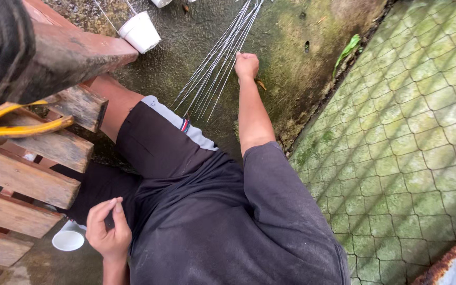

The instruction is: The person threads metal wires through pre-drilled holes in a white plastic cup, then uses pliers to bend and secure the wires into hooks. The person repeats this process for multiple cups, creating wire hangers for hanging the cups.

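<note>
Head view: the right hand [247, 65] is stretched out and clenched on the bundle of thin metal rods [218, 58] lying on the wet concrete floor [286, 47]. The left hand [107, 228] curls loosely, holding nothing, beside a white cup [68, 238] near the wooden bench [22, 179]. Rods gripped, not yet lifted.

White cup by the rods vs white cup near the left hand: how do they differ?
The upper white cup lies tipped on the wet ground, side wall showing, next to the thin metal rods that the right hand reaches into. The lower white cup is seen from above, round rim showing, partly hidden behind the left hand beside the wooden bench. The upper cup is fully in view. Both are plain, white and untouched.
</note>
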{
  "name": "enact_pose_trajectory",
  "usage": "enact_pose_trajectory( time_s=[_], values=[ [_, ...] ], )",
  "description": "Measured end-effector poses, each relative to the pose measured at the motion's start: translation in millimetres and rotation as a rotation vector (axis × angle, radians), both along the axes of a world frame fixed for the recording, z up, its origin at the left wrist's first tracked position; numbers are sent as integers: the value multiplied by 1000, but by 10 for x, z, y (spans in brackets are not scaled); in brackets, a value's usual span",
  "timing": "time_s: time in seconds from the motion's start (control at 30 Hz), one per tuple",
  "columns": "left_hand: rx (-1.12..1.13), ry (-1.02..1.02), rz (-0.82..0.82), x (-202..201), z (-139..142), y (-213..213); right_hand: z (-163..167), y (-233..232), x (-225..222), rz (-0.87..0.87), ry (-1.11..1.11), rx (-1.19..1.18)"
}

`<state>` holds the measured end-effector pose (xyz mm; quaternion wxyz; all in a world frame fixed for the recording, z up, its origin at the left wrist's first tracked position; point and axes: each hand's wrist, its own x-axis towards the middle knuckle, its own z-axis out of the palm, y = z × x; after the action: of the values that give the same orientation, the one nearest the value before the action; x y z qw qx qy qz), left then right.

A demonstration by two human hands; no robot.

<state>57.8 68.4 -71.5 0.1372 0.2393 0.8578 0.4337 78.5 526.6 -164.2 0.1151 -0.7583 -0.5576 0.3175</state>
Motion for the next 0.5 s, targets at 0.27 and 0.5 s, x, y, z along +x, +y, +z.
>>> enact_pose_trajectory(
  time_s=[0.27,0.5],
  values=[
    [-42,-92,10,60,14,142,-21,130,-89,-142,587,-253],
    [-31,-160,-20,28,4,304,136,248,120,-165,826,-135]
  ],
)
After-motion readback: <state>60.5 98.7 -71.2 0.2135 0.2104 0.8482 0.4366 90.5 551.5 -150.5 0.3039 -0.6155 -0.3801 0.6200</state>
